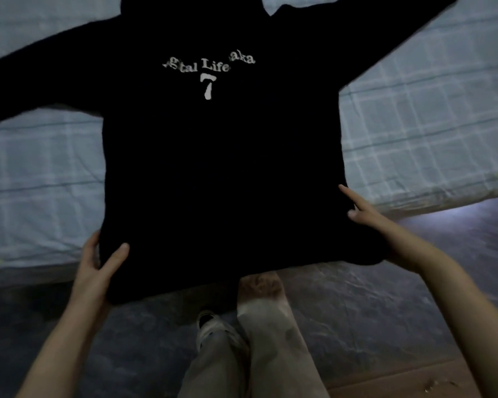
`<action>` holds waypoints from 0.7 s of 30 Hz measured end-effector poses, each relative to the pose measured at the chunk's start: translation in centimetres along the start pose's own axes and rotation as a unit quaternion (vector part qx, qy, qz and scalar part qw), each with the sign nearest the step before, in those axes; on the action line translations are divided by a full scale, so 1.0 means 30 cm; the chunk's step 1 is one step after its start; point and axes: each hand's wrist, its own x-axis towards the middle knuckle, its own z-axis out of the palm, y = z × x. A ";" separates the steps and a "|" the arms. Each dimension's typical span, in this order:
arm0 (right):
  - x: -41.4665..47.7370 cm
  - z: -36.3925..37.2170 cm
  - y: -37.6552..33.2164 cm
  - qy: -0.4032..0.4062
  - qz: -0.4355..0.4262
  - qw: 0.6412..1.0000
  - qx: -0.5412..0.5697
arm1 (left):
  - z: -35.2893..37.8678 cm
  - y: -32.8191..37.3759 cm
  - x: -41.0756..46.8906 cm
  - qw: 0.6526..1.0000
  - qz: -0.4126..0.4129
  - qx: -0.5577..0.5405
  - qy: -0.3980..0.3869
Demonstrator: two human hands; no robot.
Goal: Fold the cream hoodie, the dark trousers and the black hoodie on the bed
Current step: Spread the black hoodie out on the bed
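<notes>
The black hoodie (222, 156) with white lettering and a "7" on it lies spread over the bed (414, 124), both sleeves stretched out to the sides and its hem hanging past the bed's front edge. My left hand (98, 268) grips the hem's left corner, thumb on top. My right hand (362, 211) holds the hem's right corner, with its index finger pointing along the fabric's edge. The cream hoodie and the dark trousers are out of view.
The bed wears a pale checked sheet. Below its front edge lies a dark floor (385, 311), where my legs (259, 340) in light trousers and a dark shoe (206, 317) stand.
</notes>
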 end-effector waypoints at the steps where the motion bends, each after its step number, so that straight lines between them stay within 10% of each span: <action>1: 0.026 0.022 -0.008 0.057 0.002 0.998 0.014 | 0.002 0.006 0.004 0.999 -0.017 -0.026 -0.010; 5: 0.100 0.063 -0.014 0.237 -0.044 0.966 -0.095 | -0.017 0.035 0.045 0.999 -0.023 -0.027 -0.010; 21: 0.132 0.015 0.047 0.249 -0.031 0.959 -0.130 | -0.012 0.015 0.121 0.973 0.126 0.192 0.015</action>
